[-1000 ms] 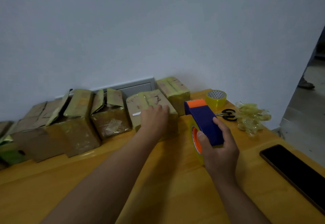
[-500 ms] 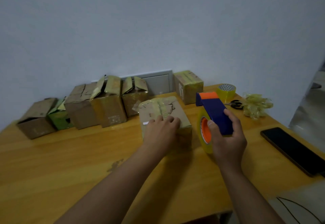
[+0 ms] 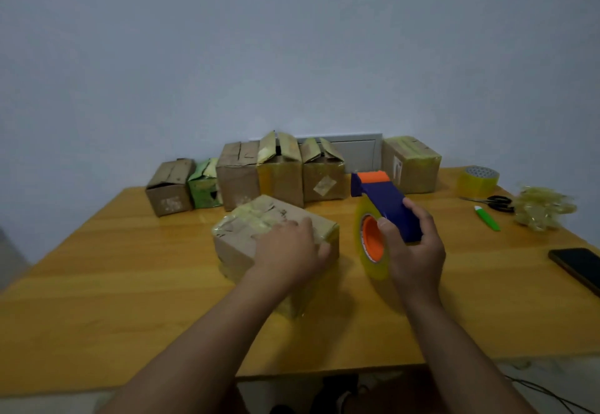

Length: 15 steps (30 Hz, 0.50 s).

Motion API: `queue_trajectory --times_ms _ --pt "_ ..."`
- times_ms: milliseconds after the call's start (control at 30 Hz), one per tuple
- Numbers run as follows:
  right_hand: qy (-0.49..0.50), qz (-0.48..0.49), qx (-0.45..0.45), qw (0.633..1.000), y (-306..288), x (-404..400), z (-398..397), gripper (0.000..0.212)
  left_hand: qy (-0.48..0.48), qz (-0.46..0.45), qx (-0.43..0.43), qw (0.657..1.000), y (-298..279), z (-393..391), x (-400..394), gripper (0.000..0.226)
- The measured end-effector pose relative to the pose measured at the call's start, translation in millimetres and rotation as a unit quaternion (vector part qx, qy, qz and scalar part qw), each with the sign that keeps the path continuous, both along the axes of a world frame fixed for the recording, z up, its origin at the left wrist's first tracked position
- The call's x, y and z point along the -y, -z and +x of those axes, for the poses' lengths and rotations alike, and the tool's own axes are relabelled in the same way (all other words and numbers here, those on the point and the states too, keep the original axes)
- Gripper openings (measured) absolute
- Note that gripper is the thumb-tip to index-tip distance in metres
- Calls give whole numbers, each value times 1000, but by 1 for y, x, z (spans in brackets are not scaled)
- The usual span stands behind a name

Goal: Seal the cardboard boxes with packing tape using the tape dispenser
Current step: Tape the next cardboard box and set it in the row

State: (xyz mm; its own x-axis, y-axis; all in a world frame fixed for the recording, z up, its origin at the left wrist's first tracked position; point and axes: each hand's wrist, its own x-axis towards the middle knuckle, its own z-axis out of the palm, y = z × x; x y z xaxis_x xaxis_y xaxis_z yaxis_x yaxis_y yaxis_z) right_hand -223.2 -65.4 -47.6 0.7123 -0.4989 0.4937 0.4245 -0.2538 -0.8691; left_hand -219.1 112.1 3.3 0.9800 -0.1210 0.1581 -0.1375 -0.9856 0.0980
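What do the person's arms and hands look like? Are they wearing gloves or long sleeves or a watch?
No gloves, sleeves or watch show. The left hand and the right hand are both bare, and both forearms are bare too, all the way down to the bottom edge of the picture. I see no rings, bracelets or markings on them. The fingernails that show on the right hand look short and plain.

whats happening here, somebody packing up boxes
A person is sealing boxes. Their left hand rests on a tape-covered brown cardboard box in the middle of the wooden table, while their right hand grips a blue and orange tape dispenser beside it. No tape is going on yet.
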Motion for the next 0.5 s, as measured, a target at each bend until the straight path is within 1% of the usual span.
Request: queue_trajectory --times_ms 33,67,100,167,200,233,333,367,433,500 --pt "-15 -4 -4 1000 -2 -4 2 56 31 -52 -22 998 -3 -2 -11 59" --pt "-31 -9 -11 999 -3 -6 6 58 67 -84 -51 993 -6 -3 -24 63" --pt "-44 -15 -17 999 -5 -8 9 58 106 -79 -82 988 -9 -3 -38 68" --pt "-61 -20 -26 998 -7 -9 17 51 164 -2 -128 978 -11 -1 -64 78" --pt "-66 -18 -26 997 -9 -9 20 49 180 25 -139 974 -8 1 -74 80" --pt "-71 -15 -27 997 -11 -8 24 48 190 29 -143 971 -6 4 -79 82" --pt "-78 -16 -24 997 -20 -4 32 54 198 -9 -106 974 2 13 -73 87" --pt "-79 -15 -20 997 -24 -2 35 54 189 -6 -83 978 5 16 -67 85" --pt "-82 -11 -6 997 -33 3 40 52 164 33 -23 986 13 24 -52 80" --pt "-93 -15 5 996 -42 9 46 51 134 49 12 990 20 34 -35 85"
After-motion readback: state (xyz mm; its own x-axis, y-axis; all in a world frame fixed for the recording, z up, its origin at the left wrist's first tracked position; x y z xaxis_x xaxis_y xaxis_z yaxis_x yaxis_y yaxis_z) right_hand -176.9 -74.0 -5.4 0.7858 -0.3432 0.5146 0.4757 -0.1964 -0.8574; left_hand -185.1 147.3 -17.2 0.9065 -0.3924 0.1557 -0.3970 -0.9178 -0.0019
